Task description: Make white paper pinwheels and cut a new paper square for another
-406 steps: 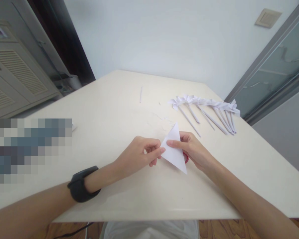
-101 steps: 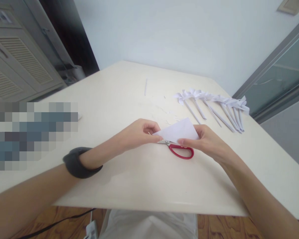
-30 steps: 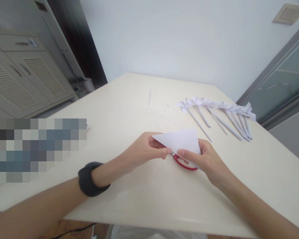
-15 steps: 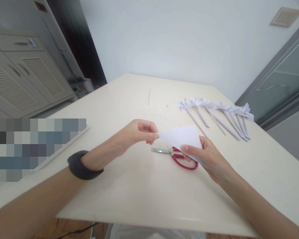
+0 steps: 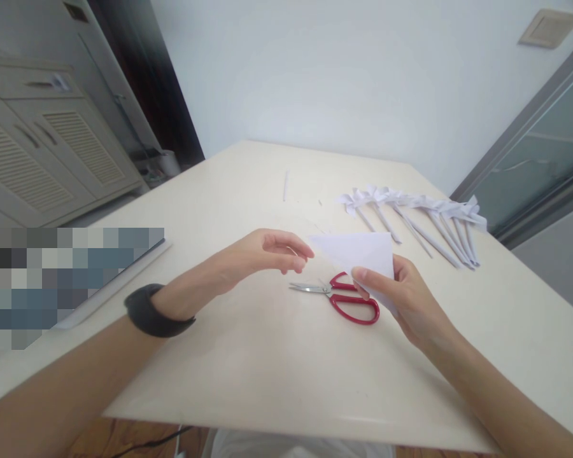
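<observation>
My right hand (image 5: 401, 292) grips a folded white paper triangle (image 5: 363, 248), thumb on top and fingers behind it. The triangle's narrow tip points left. My left hand (image 5: 272, 251) is just left of that tip, fingers loosely curved and apart, holding nothing. Red-handled scissors (image 5: 348, 299) lie on the table below the paper, blades pointing left; my right fingers hide part of one handle loop. A dark band (image 5: 157, 312) circles my left wrist.
Several white paper pinwheel-like pieces on rolled paper sticks (image 5: 415, 213) lie in a row at the right. A thin paper stick (image 5: 285, 186) and tiny paper scraps (image 5: 321, 203) are farther back. A pixelated flat item (image 5: 76, 286) sits at the table's left edge.
My left fingers have let go of the paper's tip and opened. The right hand has shifted the paper slightly right and up, showing more of the scissors.
</observation>
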The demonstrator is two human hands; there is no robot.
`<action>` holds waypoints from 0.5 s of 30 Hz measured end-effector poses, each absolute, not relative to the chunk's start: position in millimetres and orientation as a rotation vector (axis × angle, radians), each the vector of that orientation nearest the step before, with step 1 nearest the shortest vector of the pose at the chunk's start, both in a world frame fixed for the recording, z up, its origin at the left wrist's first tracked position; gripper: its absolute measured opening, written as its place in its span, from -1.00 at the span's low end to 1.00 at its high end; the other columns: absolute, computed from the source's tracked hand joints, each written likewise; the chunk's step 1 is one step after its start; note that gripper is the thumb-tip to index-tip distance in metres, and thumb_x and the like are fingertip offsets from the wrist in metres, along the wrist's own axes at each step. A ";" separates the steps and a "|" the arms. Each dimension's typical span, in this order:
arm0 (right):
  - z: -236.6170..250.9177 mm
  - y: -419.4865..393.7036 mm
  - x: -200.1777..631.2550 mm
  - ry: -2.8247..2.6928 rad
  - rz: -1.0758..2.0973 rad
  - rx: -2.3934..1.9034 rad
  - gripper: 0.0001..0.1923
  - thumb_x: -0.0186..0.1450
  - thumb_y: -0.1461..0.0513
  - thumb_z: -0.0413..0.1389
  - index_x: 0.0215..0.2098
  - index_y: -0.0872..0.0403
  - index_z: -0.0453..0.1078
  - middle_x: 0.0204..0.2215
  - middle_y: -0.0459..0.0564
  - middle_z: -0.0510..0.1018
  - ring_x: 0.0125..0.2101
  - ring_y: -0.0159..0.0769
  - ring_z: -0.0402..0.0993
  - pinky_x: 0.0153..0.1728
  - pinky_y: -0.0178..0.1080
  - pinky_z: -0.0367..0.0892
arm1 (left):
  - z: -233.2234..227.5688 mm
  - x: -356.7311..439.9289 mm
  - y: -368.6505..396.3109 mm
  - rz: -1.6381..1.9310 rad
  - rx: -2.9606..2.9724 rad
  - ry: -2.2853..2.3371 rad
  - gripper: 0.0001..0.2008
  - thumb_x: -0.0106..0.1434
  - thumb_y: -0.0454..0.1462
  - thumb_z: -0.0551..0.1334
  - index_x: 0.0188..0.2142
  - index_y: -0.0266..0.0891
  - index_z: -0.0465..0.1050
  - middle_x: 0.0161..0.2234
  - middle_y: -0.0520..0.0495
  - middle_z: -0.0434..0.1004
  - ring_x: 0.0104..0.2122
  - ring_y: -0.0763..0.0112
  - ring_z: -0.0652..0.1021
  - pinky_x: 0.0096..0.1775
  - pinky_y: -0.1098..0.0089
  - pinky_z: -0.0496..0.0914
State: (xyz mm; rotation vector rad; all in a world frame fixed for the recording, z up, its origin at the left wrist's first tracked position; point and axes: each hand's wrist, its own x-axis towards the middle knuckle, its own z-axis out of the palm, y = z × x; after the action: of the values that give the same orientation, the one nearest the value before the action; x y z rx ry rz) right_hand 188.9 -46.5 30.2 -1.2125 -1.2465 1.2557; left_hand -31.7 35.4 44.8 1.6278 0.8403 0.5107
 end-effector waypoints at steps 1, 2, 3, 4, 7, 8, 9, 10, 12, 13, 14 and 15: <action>28.3 -46.7 186.6 -1.256 1.248 -1.212 -0.78 0.12 0.13 0.20 -0.33 0.09 0.39 -0.48 -0.09 0.42 -0.47 -0.38 0.33 -0.46 -0.35 0.22 | 44.4 -28.1 30.3 0.535 1.601 0.792 -0.81 0.08 -0.24 0.27 -0.29 -0.24 0.47 -0.38 -0.03 0.49 -0.34 0.41 0.45 -0.33 0.46 0.29; 26.2 -46.9 184.1 -1.271 1.245 -1.215 -0.75 0.13 0.12 0.19 -0.29 0.09 0.39 -0.45 -0.07 0.44 -0.44 -0.35 0.35 -0.44 -0.33 0.23 | 43.6 -24.6 25.3 0.571 1.578 0.729 -0.82 0.11 -0.24 0.24 -0.28 -0.24 0.47 -0.38 -0.03 0.50 -0.34 0.41 0.45 -0.34 0.46 0.29; 24.0 -47.2 181.6 -1.292 1.249 -1.223 -0.73 0.14 0.11 0.18 -0.25 0.09 0.39 -0.43 -0.05 0.45 -0.43 -0.32 0.36 -0.43 -0.31 0.25 | 42.5 -21.6 20.9 0.615 1.562 0.691 -0.83 0.12 -0.23 0.23 -0.29 -0.24 0.46 -0.39 -0.03 0.50 -0.36 0.43 0.45 -0.34 0.46 0.29; 22.1 -47.5 179.5 -1.312 1.251 -1.234 -0.71 0.14 0.11 0.17 -0.23 0.09 0.39 -0.42 -0.03 0.46 -0.43 -0.31 0.37 -0.42 -0.30 0.25 | 41.3 -19.3 17.4 0.649 1.547 0.688 -0.86 0.13 -0.23 0.23 -0.33 -0.25 0.46 -0.40 -0.02 0.50 -0.38 0.45 0.44 -0.34 0.47 0.29; 20.4 -48.5 176.8 -1.367 1.240 -1.258 -0.72 0.14 0.10 0.17 -0.24 0.09 0.40 -0.42 -0.03 0.47 -0.46 -0.32 0.36 -0.45 -0.30 0.25 | 38.5 -16.9 12.8 0.738 1.528 0.743 -0.88 0.12 -0.23 0.25 -0.44 -0.26 0.43 -0.49 0.03 0.46 -0.46 0.51 0.41 -0.37 0.49 0.27; 21.6 -48.8 177.4 -1.391 1.240 -1.255 -0.73 0.14 0.10 0.17 -0.25 0.09 0.40 -0.43 -0.04 0.47 -0.46 -0.33 0.36 -0.46 -0.31 0.24 | 38.2 -17.0 12.8 0.755 1.530 0.759 -0.87 0.12 -0.23 0.25 -0.45 -0.27 0.43 -0.50 0.04 0.45 -0.46 0.51 0.40 -0.38 0.49 0.27; 23.4 -49.1 178.5 -1.417 1.244 -1.247 -0.74 0.14 0.10 0.17 -0.26 0.08 0.40 -0.43 -0.05 0.46 -0.47 -0.34 0.35 -0.48 -0.32 0.23 | 38.4 -17.4 13.1 0.766 1.535 0.766 -0.87 0.12 -0.23 0.25 -0.45 -0.27 0.43 -0.50 0.04 0.45 -0.46 0.50 0.40 -0.38 0.49 0.27; 25.7 -49.4 180.0 -1.441 1.249 -1.238 -0.74 0.14 0.10 0.17 -0.27 0.07 0.39 -0.44 -0.06 0.46 -0.48 -0.35 0.35 -0.51 -0.33 0.22 | 38.9 -17.7 13.5 0.767 1.541 0.762 -0.87 0.12 -0.23 0.25 -0.45 -0.27 0.44 -0.50 0.03 0.45 -0.45 0.50 0.41 -0.38 0.49 0.28; 30.7 -49.7 183.2 -1.477 1.257 -1.221 -0.77 0.16 0.09 0.16 -0.30 0.06 0.38 -0.46 -0.07 0.43 -0.51 -0.38 0.33 -0.57 -0.36 0.18 | 40.4 -17.8 13.8 0.752 1.541 0.739 -0.88 0.13 -0.23 0.25 -0.43 -0.27 0.45 -0.46 0.02 0.48 -0.42 0.49 0.44 -0.35 0.50 0.31; 32.7 -49.8 184.6 -1.483 1.249 -1.213 -0.78 0.17 0.09 0.14 -0.33 0.07 0.36 -0.48 -0.08 0.41 -0.53 -0.40 0.31 -0.60 -0.37 0.15 | 41.0 -17.5 13.6 0.736 1.533 0.730 -0.88 0.13 -0.24 0.25 -0.41 -0.27 0.45 -0.45 0.02 0.49 -0.41 0.49 0.46 -0.34 0.49 0.33; 34.3 -49.8 185.8 -1.487 1.238 -1.207 -0.79 0.18 0.09 0.13 -0.36 0.07 0.34 -0.51 -0.10 0.39 -0.55 -0.42 0.29 -0.62 -0.38 0.13 | 41.5 -17.1 13.2 0.717 1.521 0.726 -0.88 0.13 -0.24 0.25 -0.41 -0.27 0.45 -0.43 0.01 0.50 -0.41 0.48 0.48 -0.31 0.48 0.35; 35.3 -49.7 186.5 -1.492 1.228 -1.204 -0.79 0.20 0.09 0.11 -0.40 0.08 0.32 -0.53 -0.11 0.36 -0.57 -0.44 0.27 -0.63 -0.38 0.12 | 41.9 -16.6 12.7 0.698 1.508 0.728 -0.88 0.12 -0.24 0.25 -0.40 -0.27 0.44 -0.43 0.01 0.51 -0.40 0.47 0.49 -0.29 0.46 0.38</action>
State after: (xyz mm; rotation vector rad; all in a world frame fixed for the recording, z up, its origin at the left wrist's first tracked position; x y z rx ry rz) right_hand 186.5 -49.7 35.3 -1.2040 -1.4917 1.2284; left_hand -16.6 12.7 41.9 1.5075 0.7279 0.6980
